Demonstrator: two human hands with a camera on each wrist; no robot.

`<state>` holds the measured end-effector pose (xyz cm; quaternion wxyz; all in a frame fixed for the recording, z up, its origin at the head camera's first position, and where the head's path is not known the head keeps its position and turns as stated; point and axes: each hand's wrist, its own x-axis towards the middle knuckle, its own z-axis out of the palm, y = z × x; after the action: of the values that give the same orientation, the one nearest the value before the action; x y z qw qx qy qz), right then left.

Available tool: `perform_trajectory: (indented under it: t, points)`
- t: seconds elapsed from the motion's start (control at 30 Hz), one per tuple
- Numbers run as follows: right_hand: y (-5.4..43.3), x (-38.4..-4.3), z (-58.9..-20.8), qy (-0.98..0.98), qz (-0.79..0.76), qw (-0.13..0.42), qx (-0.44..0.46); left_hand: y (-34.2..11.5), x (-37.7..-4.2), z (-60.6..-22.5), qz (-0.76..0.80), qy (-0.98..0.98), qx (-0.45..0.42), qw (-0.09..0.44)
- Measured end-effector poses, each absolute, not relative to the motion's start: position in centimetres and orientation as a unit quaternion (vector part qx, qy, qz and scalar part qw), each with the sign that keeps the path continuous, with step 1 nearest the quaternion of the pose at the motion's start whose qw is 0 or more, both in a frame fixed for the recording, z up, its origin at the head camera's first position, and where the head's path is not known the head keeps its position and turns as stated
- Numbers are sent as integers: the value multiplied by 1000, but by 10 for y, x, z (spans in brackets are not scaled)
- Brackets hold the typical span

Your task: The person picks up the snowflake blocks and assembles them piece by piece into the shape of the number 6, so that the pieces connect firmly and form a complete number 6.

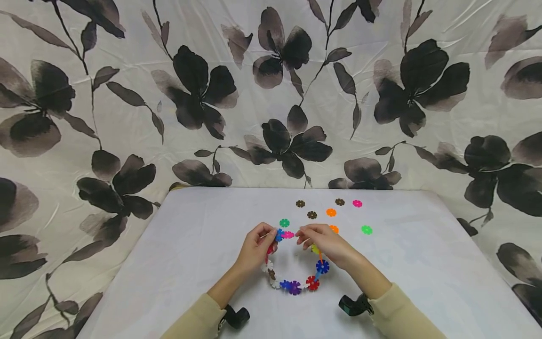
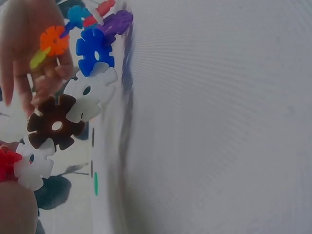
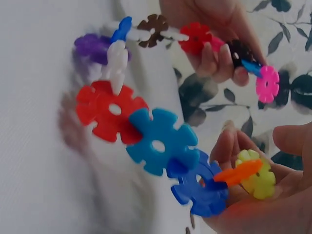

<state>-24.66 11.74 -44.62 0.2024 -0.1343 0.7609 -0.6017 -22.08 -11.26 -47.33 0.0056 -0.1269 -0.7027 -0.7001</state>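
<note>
A curved chain of interlocking plastic flower discs spans both hands, its lower part close to the tabletop. My left hand pinches the chain near one end, by a dark disc. Past those fingers a blue disc and a pink disc stick out. My right hand is at the other end, fingers loosely bent and thumb apart from them. A yellow disc, joined to an orange disc, lies against its fingers. A gap separates the pink disc from the right fingertips in the head view.
Loose discs lie on the white table beyond my hands: a teal-green disc, a light green disc, a pink loose disc, orange ones and several brown ones. A floral cloth hangs behind the table.
</note>
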Motion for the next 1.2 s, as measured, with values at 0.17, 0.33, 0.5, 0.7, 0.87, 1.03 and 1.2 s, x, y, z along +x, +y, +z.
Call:
perform_trajectory:
  t: [0.17, 0.33, 0.5, 0.7, 0.87, 1.03, 1.2]
  points:
    - [130, -248, -452, 778, -587, 196, -110, -113, -222, -473, -712, -693, -115, 0]
    - [139, -246, -459, 780, -587, 197, -87, -115, -222, -474, -713, -693, -110, 2]
    - [150, -244, -465, 786, -579, 195, -96, -115, -222, -475, -718, -687, -109, 0]
    - [165, -247, -472, 797, -563, 179, -122, -115, -223, -475, -721, -685, -107, -4]
    - [174, -249, -473, 818, -540, 164, -115, -116, -223, -474, -720, -685, -108, -4]
    - [180, -248, -472, 830, -510, 172, -147, -116, -223, -474, -718, -688, -107, -8]
    - [180, -244, -471, 824, -492, 204, -193, -116, -224, -474, -721, -684, -112, -7]
